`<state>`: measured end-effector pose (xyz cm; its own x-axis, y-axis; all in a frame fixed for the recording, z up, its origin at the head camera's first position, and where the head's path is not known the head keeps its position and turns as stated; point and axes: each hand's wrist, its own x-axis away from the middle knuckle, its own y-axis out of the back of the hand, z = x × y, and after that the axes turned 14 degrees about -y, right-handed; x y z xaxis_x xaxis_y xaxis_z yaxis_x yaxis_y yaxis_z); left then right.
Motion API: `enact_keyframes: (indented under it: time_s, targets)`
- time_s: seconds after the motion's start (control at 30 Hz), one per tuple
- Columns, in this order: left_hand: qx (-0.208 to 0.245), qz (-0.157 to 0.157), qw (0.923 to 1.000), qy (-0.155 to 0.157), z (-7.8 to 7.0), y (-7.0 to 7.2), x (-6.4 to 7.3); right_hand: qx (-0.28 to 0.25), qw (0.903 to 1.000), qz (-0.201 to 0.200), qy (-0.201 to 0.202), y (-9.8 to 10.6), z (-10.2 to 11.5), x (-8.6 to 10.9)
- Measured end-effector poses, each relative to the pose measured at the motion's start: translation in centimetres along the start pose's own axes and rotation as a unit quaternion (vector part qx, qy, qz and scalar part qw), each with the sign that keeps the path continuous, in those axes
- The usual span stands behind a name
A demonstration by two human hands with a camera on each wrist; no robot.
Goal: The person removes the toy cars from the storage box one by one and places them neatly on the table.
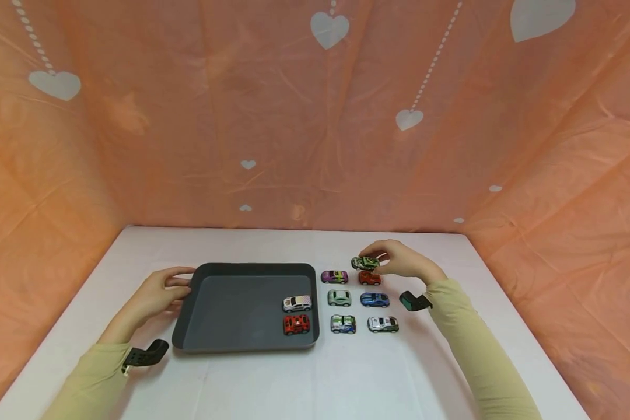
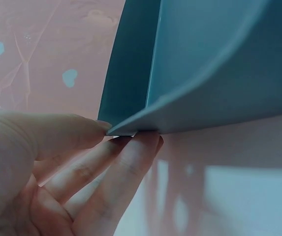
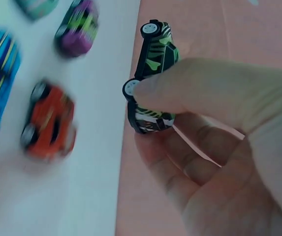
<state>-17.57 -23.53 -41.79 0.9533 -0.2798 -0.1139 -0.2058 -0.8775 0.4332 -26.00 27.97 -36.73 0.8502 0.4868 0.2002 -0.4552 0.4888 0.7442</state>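
Note:
In my right hand (image 1: 401,258) is a green-and-black patterned toy car (image 3: 155,73), pinched between thumb and fingers and held above the table, just over an orange-red toy car (image 1: 370,278). My left hand (image 1: 154,297) grips the left edge of a dark grey rectangular tray (image 1: 231,349), with the thumb at the rim and fingertips against the outside of the wall. Inside the tray, along its right side, a white patterned toy car (image 1: 297,303) sits behind a red toy car (image 1: 296,324).
Right of the tray, toy cars stand in two columns: purple (image 1: 334,277), pale green (image 1: 339,298) and white-green (image 1: 343,324) nearer it; blue (image 1: 375,300) and silver (image 1: 382,324) beyond, with the orange-red one. Orange heart-patterned cloth (image 1: 294,116) surrounds the white table (image 1: 252,385).

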Motion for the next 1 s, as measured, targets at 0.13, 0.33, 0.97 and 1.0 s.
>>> enact_keyframes:
  time_s: [0.13,0.33,0.97,1.0]
  targets:
    - [0.002,-0.001,1.0000,0.000,0.1,0.0,0.0,0.003,0.9999,-0.014,-0.007,0.5,-2.1,1.0]
    - [0.002,-0.001,1.0000,0.002,0.0,0.1,0.0,-0.006,0.9994,-0.022,-0.024,0.7,-4.8,2.2]
    - [0.001,-0.003,1.0000,0.007,-0.1,-0.3,-0.1,0.008,0.9969,-0.041,-0.067,0.4,-8.8,3.3]
    - [0.000,-0.003,1.0000,0.009,-0.2,-0.2,-0.1,0.008,0.9970,-0.040,-0.066,0.4,-8.9,3.2]
